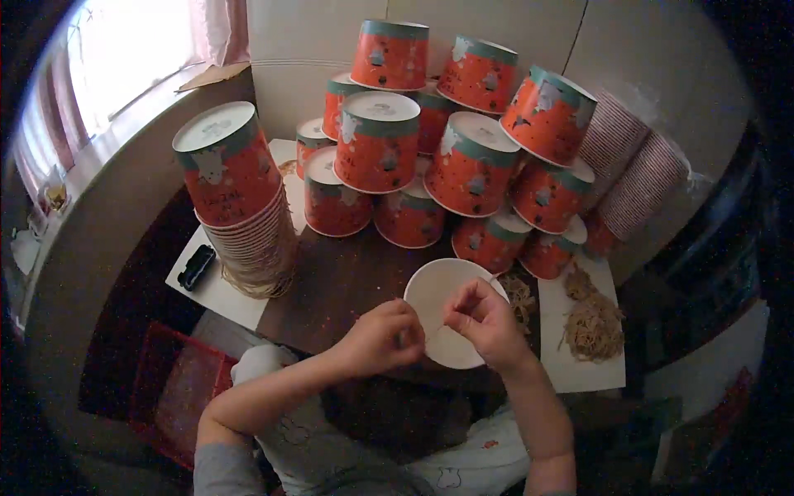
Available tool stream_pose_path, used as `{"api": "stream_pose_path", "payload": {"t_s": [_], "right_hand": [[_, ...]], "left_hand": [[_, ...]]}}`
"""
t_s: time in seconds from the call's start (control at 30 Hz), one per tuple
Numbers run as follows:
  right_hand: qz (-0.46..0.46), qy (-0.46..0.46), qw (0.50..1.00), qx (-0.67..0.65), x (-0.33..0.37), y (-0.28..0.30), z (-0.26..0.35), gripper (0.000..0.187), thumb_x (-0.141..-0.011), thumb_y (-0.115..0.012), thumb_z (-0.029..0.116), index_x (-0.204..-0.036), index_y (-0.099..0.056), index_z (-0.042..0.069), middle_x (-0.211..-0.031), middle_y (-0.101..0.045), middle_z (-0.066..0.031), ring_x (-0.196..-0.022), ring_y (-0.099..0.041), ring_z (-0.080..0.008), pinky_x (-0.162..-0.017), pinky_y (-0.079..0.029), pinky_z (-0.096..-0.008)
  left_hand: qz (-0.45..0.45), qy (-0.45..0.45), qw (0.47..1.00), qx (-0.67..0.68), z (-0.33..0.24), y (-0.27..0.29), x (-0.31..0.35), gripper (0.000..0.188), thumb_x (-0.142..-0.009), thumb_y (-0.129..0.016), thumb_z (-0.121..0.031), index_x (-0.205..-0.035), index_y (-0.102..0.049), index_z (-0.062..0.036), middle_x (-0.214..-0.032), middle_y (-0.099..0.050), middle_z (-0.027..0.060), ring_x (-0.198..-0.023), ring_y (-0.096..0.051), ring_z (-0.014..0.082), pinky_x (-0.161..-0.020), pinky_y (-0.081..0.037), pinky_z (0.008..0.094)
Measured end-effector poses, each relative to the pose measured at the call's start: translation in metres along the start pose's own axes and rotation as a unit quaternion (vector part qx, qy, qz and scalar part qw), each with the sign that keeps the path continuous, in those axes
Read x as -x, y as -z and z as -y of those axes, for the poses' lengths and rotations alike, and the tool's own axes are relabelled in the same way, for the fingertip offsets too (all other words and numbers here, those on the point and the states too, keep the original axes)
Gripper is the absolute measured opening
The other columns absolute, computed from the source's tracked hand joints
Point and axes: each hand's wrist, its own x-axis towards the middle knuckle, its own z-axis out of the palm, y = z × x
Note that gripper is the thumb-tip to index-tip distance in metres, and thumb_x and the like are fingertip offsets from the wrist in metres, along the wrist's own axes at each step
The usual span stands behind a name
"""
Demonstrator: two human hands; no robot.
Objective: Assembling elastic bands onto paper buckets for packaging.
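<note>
Stack of nested orange-and-green paper tubs [244, 190]: left, inverted.
Left hand [382, 339]: fingers curled together; cannot tell any hold.
Round white-interior tub [428, 291]: mouth up, near edge of dark brown tabletop [331, 285].
Right hand [484, 322]: fingers pinched together over tub mouth; any hold unclear.
Tan fibre tangle [594, 331]: right, on white board [569, 374].

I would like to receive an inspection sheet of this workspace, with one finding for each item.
Surface: dark brown table, a white board at each side.
Job's things: white tub, opening toward the camera; orange-red tubs stacked upside down behind; nested stack at left.
Clutter: tangled straw-coloured fibre on the right board; black object on the left board.
Hands: left hand near the white tub's left rim, right hand across its opening; anything pinched is too fine to tell.
Cables: nothing seen.
Surroundings: bright window, pink curtain; red basket lower left.
</note>
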Motion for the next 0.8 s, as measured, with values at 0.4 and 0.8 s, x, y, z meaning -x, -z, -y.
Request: {"api": "stream_pose_path", "payload": {"t_s": [0.4, 0.8], "right_hand": [[0.029, -0.034, 0.999, -0.028, 0.004, 0.003, 0.012, 0.016, -0.077, -0.057, 0.003, -0.083, -0.043, 0.006, -0.079, -0.05, -0.0009, -0.074, -0.049, -0.0075, -0.068, -0.042, -0.0211], [0.028, -0.045, 0.998, -0.028, 0.005, 0.004, 0.015, 0.016, -0.076, -0.057, 0.003, -0.082, -0.042, 0.006, -0.079, -0.05, -0.0014, -0.074, -0.048, -0.0075, -0.067, -0.041, -0.0201]], "left_hand": [[0.011, 0.024, 0.999, 0.023, 0.002, -0.002, -0.001, 0.015, -0.065, -0.066, -0.011, -0.075, -0.056, -0.0067, -0.08, -0.046, 0.0063, -0.07, -0.052, 0.0167, -0.06, -0.044, 0.0268], [0.038, 0.0, 0.999, 0.031, 0.004, -0.005, 0.0, 0.01, -0.067, -0.063, -0.008, -0.074, -0.056, -0.0068, -0.08, -0.047, 0.0058, -0.072, -0.052, 0.0174, -0.062, -0.044, 0.0275]]}}
